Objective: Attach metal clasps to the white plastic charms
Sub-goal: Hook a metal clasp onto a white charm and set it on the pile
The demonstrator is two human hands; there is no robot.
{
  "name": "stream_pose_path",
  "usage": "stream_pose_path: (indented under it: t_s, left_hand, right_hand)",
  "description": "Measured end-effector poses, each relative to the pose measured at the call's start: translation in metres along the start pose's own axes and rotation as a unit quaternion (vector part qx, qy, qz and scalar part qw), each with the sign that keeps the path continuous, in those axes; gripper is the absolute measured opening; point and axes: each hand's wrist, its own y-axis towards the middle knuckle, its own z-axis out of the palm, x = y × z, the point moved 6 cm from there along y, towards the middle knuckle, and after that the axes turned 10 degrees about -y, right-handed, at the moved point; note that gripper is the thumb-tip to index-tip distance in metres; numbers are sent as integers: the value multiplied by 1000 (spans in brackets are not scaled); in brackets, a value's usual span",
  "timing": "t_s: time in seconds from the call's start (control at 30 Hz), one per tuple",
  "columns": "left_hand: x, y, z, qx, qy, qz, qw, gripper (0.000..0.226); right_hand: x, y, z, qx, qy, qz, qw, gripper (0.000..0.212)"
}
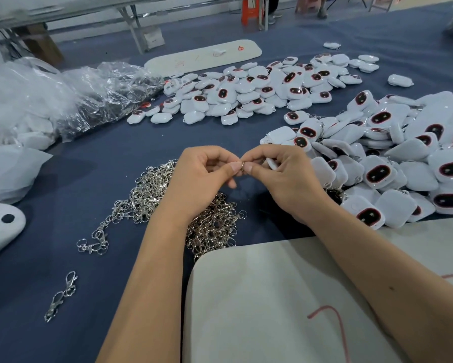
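Above the clasp pile [178, 205], both hands [204, 174] [275, 174] pinch a small ring [242, 165].

1. Soft, even overhead light; shadows under the hands are faint.
2. Glare glints off the clear plastic bags [97, 95] at left.
3. Wide-angle distortion bends the edges.
4. Far background is slightly soft.
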Motion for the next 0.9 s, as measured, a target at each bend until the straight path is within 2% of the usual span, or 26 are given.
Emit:
stream_pose_path:
  t_s: [0.23, 0.53, 0.9]
  left_hand:
    - [-2, 1, 0, 12, 59, 11, 998, 10]
    - [-11, -2, 3, -31, 170, 39, 984, 15]
    - [-15, -5, 6, -59, 80, 90, 991, 16]
  right_hand:
    - [0, -1, 0, -9, -24, 10, 1000, 15]
    - [8, -4, 1, -31, -100, -3, 994, 13]
    - [3, 0, -3, -21, -22, -5, 1000, 19]
